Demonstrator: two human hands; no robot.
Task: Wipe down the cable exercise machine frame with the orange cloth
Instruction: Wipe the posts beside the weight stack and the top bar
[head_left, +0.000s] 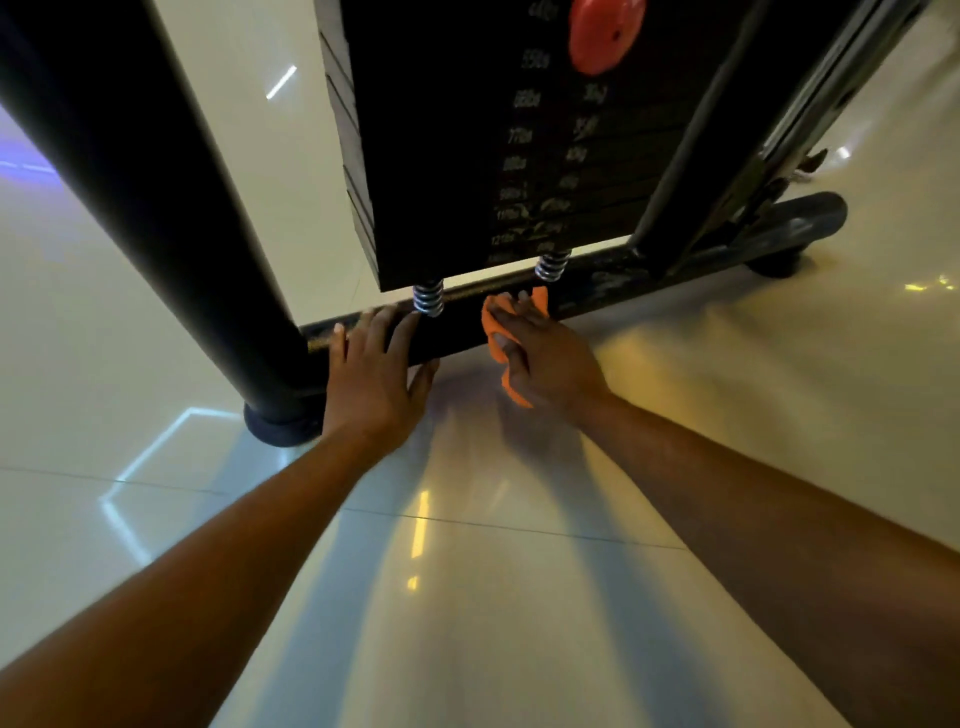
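Observation:
The cable machine's black base bar (597, 283) runs low across the floor from the thick black upright post (156, 208) on the left to a rounded end at the right. My right hand (540, 358) presses the orange cloth (493, 332) flat against the bar's front face, fingers spread, below the right spring. My left hand (374, 369) rests on the bar with straight fingers, just left of the left spring (428, 297), and holds nothing.
The black weight stack (493, 140) with printed numbers hangs just above the bar on two chrome springs. A red selector knob (605, 34) sits near the top. A slanted frame member (691, 140) rises at the right. Glossy pale floor tiles (467, 597) lie all around.

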